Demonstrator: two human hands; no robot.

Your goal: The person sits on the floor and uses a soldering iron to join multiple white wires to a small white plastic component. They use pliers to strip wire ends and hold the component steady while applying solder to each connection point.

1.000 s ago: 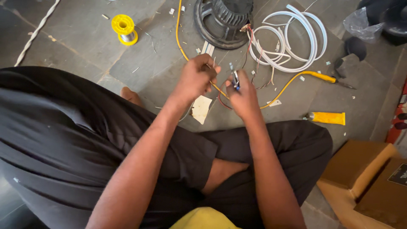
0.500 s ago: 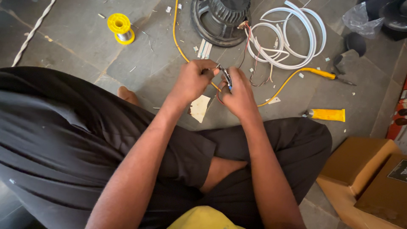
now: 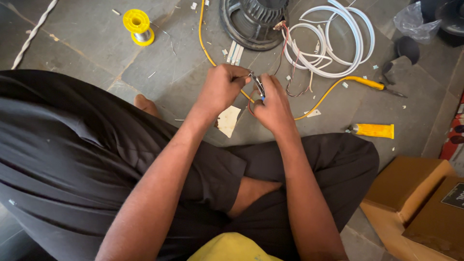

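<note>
Both hands have come up and closer together since a moment ago, when the right one sat lower and further from the left. Now my left hand (image 3: 221, 88) is curled shut around the handles of a small dark metal cutting tool (image 3: 257, 83), and my right hand (image 3: 274, 102) is pinched together on the thin red and dark wires (image 3: 252, 107) that it feeds up to the tool's tip, just between my two fists. I sit cross-legged in black trousers (image 3: 77, 159) on the grey stone floor (image 3: 87, 53), and the work hangs above a pale scrap of card (image 3: 228, 120).

To do this well, I judge that I should keep the wire taut and short between my right fingertips and the tool, so it does not slip sideways. A light squeeze seems best, enough to bite the covering and not the strands; how deep the tool sits I cannot tell from here. The wires run on toward the round black loudspeaker (image 3: 251, 21), so I should leave slack there and not tug its terminals. Near by lie the coiled white tubing (image 3: 338, 43), a yellow-handled tool on a yellow cord (image 3: 365, 83), a yellow tube (image 3: 373, 130), a yellow reel of solder wire (image 3: 137, 26) and brown cardboard boxes (image 3: 415, 193), all well apart from my hands
</note>
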